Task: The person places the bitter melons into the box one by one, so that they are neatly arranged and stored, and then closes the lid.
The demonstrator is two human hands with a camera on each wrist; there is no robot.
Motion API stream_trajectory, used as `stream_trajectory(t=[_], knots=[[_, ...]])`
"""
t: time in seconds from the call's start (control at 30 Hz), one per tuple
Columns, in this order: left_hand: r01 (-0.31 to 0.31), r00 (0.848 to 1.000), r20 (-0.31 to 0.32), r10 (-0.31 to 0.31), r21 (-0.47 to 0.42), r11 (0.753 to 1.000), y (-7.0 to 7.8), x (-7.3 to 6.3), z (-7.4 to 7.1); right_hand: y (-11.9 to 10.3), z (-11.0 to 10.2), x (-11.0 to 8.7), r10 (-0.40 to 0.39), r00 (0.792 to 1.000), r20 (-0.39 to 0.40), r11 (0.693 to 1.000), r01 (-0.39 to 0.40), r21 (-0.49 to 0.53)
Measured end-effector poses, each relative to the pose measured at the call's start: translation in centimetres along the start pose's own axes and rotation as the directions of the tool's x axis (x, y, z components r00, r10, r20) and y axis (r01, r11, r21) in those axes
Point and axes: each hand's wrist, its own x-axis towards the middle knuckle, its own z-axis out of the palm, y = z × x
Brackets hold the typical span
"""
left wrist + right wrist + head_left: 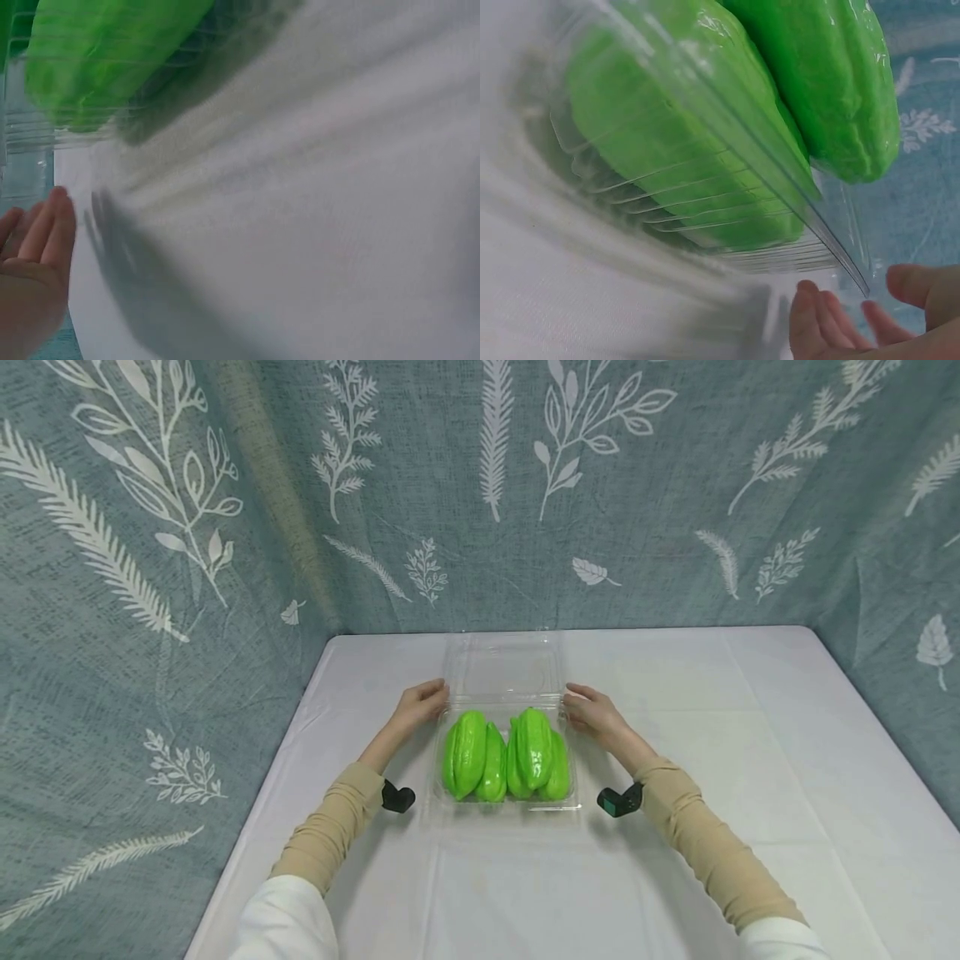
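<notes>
A clear plastic clamshell box (553, 807) sits on the table with its lid (504, 667) folded back behind it. Several glossy green ridged fruits (465, 752), shaped like starfruit, fill the base, some stacked on others. My left hand (422, 703) is at the box's back left corner, fingers extended close to the hinge side. At the opposite back corner is my right hand (597, 714); in the right wrist view its thumb (911, 285) and fingers are spread apart near the end of the box rim (847, 262), with a gap showing.
White cloth covers the table (697, 735). A blue-green curtain (450, 468) with white leaf prints hangs behind and at the sides. Dark wrist devices show below each hand, the left one (397, 797) and the right one (621, 800).
</notes>
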Motion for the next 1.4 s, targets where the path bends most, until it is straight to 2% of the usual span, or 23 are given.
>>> stream_trajectory(t=[0.13, 0.2, 0.27, 0.33, 0.43, 0.5, 0.57, 0.63, 0.73, 0.8, 0.87, 0.97, 1.07, 1.17, 1.23, 1.27, 1.33, 1.37, 1.4], knots=[[-0.055, 0.995, -0.089, 0.052, -0.031, 0.998, -0.4, -0.1, 0.0, 0.3, -0.2, -0.1, -0.100, 0.995, -0.021, 0.995, 0.100, -0.023], [-0.093, 0.988, -0.134, 0.083, -0.068, 0.993, -0.7, -0.1, 0.0, 0.5, -0.3, -0.2, -0.189, 0.981, -0.041, 0.981, 0.187, -0.062], [-0.131, 0.980, -0.163, 0.111, -0.116, 0.985, -0.9, -0.1, 0.0, 0.8, -0.5, -0.4, -0.294, 0.953, -0.065, 0.948, 0.283, -0.142], [-0.175, 0.970, -0.201, 0.139, -0.173, 0.969, -1.2, -0.2, 0.1, 1.1, -0.8, -0.4, -0.412, 0.907, -0.089, 0.893, 0.382, -0.237], [-0.233, 0.950, -0.257, 0.176, -0.214, 0.948, -1.5, -0.5, 0.3, 1.6, -1.3, -0.6, -0.580, 0.811, -0.080, 0.774, 0.518, -0.364], [-0.260, 0.937, -0.295, 0.189, -0.223, 0.940, -1.7, -0.9, 0.4, 1.9, -1.7, -0.8, -0.669, 0.742, -0.042, 0.677, 0.584, -0.449], [-0.269, 0.928, -0.318, 0.196, -0.206, 0.941, -1.9, -1.3, 0.3, 2.3, -2.1, -1.0, -0.739, 0.673, 0.011, 0.560, 0.623, -0.546], [-0.291, 0.926, -0.301, 0.227, -0.186, 0.939, -2.1, -1.9, 0.1, 2.6, -2.5, -1.3, -0.787, 0.613, 0.073, 0.435, 0.633, -0.640], [-0.313, 0.936, -0.215, 0.277, -0.155, 0.937, -2.4, -2.7, -0.5, 3.0, -3.0, -1.8, -0.821, 0.545, 0.172, 0.269, 0.634, -0.724], [-0.307, 0.948, -0.134, 0.287, -0.165, 0.937, -2.5, -3.2, -0.8, 3.1, -3.2, -2.0, -0.824, 0.516, 0.232, 0.196, 0.645, -0.739], [-0.255, 0.966, -0.077, 0.245, -0.183, 0.949, -2.5, -3.7, -1.0, 3.3, -3.3, -2.1, -0.824, 0.495, 0.275, 0.144, 0.654, -0.743], [-0.149, 0.989, -0.020, 0.148, -0.174, 0.974, -2.1, -4.4, -0.8, 3.5, -3.4, -2.2, -0.824, 0.474, 0.311, 0.104, 0.665, -0.739], [-0.090, 0.994, 0.056, 0.096, -0.106, 0.990, -1.6, -5.1, 0.0, 3.5, -3.5, -2.3, -0.824, 0.458, 0.334, 0.076, 0.672, -0.737], [-0.069, 0.990, 0.114, 0.078, -0.084, 0.994, -1.3, -5.6, 1.0, 3.5, -3.5, -2.5, -0.818, 0.463, 0.341, 0.068, 0.667, -0.742], [-0.062, 0.991, 0.115, 0.073, -0.098, 0.993, -1.1, -5.8, 1.7, 3.4, -3.6, -2.6, -0.810, 0.480, 0.337, 0.076, 0.656, -0.751], [-0.059, 0.993, 0.098, 0.070, -0.113, 0.992, -1.0, -5.9, 2.0, 3.4, -3.7, -2.7, -0.804, 0.496, 0.327, 0.089, 0.645, -0.759], [-0.051, 0.997, 0.050, 0.059, -0.152, 0.987, -0.9, -5.9, 2.6, 3.3, -3.9, -3.0, -0.786, 0.547, 0.288, 0.156, 0.626, -0.764], [-0.054, 0.998, 0.031, 0.060, -0.170, 0.984, -0.8, -5.8, 2.9, 3.3, -4.0, -3.2, -0.771, 0.582, 0.259, 0.211, 0.616, -0.759], [-0.059, 0.998, 0.018, 0.063, -0.174, 0.983, -0.8, -5.7, 3.1, 3.3, -4.2, -3.4, -0.749, 0.624, 0.221, 0.281, 0.602, -0.748]])
